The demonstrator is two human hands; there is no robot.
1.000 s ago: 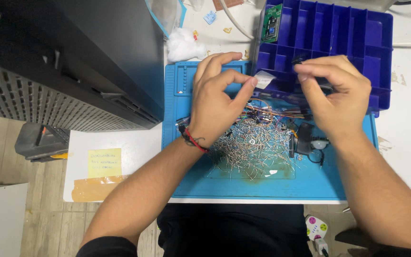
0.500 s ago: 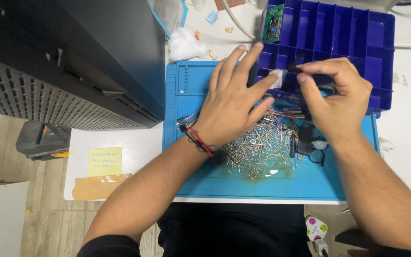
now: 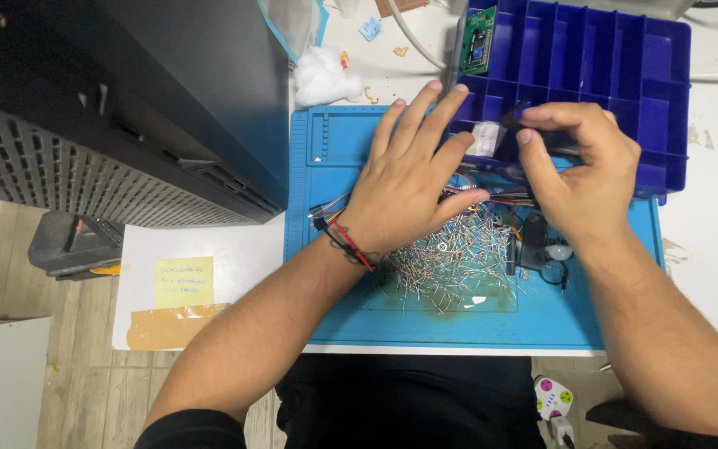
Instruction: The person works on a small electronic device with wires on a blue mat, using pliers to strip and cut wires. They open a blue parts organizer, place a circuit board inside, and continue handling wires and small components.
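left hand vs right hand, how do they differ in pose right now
The left hand lies flat with fingers spread, palm down over the blue mat and the pile of wire bits; the right hand is curled, fingertips pinching a small dark part at the blue tray. The left wrist wears a red and black band; the right is bare. Both are ungloved.

We see a white surface [image 3: 209,312] over a pale wood-plank floor [image 3: 68,399], with a big black ventilated cabinet [image 3: 118,108] standing at our left.
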